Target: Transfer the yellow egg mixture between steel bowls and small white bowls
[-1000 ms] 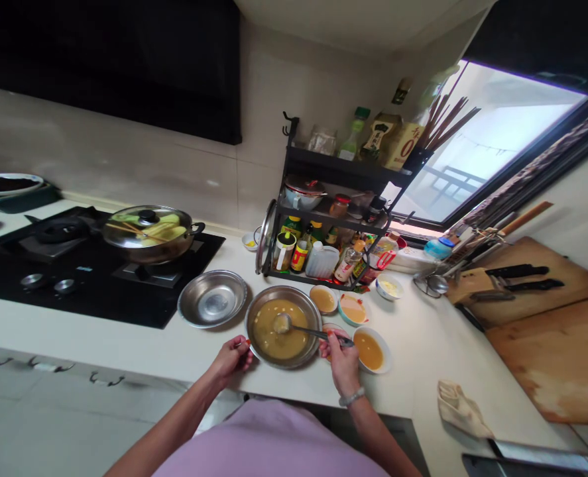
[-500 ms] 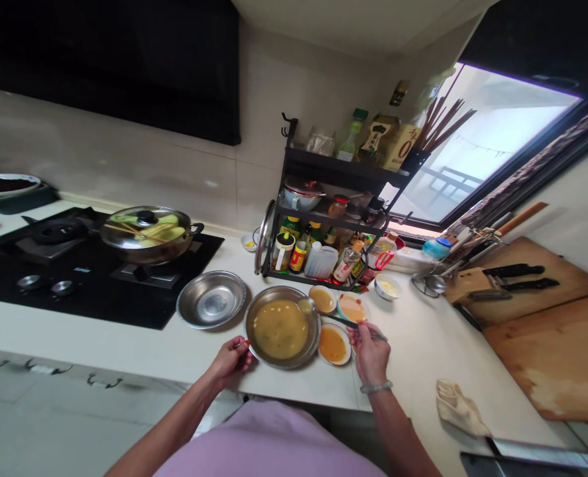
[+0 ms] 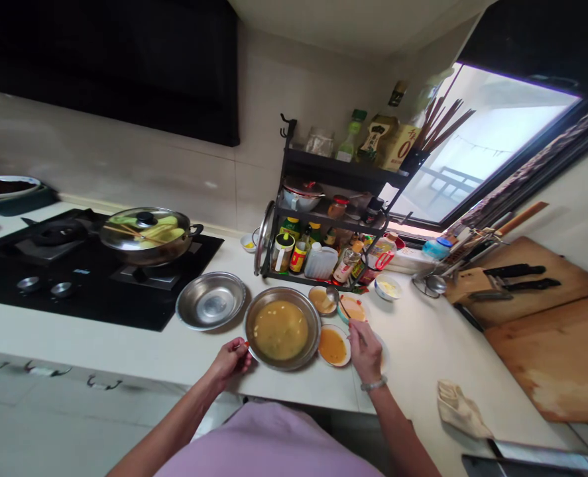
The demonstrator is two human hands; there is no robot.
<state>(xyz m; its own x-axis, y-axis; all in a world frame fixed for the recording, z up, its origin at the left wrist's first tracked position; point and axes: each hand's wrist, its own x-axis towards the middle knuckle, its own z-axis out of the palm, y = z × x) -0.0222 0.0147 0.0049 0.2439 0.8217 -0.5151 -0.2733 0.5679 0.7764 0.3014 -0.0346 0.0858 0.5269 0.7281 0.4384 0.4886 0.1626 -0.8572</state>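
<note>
My left hand is closed on the near left rim of a metal basin that holds yellowish-brown liquid with pale bits. In my right hand is the handle of a ladle. The ladle's bowl hangs tilted over a small bowl of light brown liquid behind the basin's right side. Close by stand a second small bowl with orange-brown liquid and a third small bowl of darker orange liquid. Another small bowl is mostly hidden behind my right hand.
An empty metal basin stands left of the full one. Farther left, a lidded pan sits on the black stove. A rack of bottles rises behind. To the right are a knife block, cutting boards and a cloth.
The ladle has moved from the basin's right rim to over the small bowl at the back, its handle now steeper. My left hand stays at the rim.
</note>
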